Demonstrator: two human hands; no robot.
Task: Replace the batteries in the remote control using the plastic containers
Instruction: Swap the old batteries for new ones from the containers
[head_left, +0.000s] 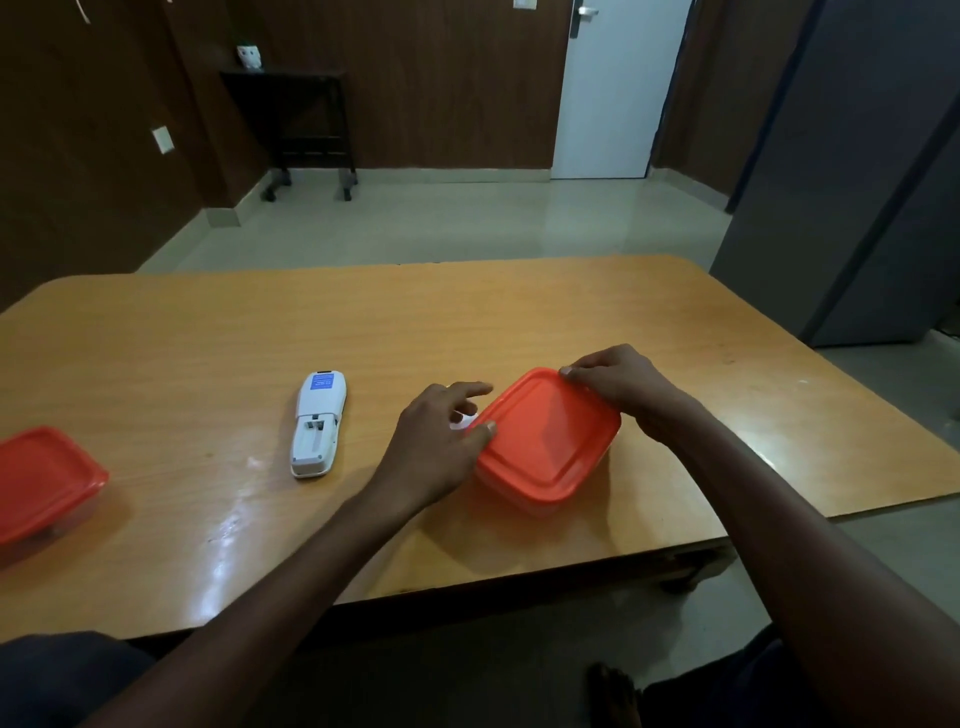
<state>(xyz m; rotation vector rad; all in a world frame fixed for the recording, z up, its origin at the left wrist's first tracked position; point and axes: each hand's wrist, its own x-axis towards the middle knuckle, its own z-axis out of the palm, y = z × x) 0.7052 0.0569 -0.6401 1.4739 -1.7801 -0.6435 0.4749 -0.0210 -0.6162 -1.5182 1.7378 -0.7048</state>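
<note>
A clear plastic container with an orange lid (545, 441) sits on the wooden table (467, 322), right of centre. My right hand (623, 387) grips the lid's far right corner with the fingertips. My left hand (436, 441) rests against the lid's left edge, thumb on the rim and fingers spread. A white remote control (318, 423) lies face down to the left, its battery compartment open and empty. A small white piece (462, 420), partly hidden behind my left hand, lies beside the container. A second orange-lidded container (44, 480) stands at the table's left edge.
The table's near edge runs just in front of my forearms. Beyond the table lies pale floor, with a dark wheeled stand (306, 130) against the brown wall and a white door (613, 88). A grey cabinet (857, 208) stands at the right.
</note>
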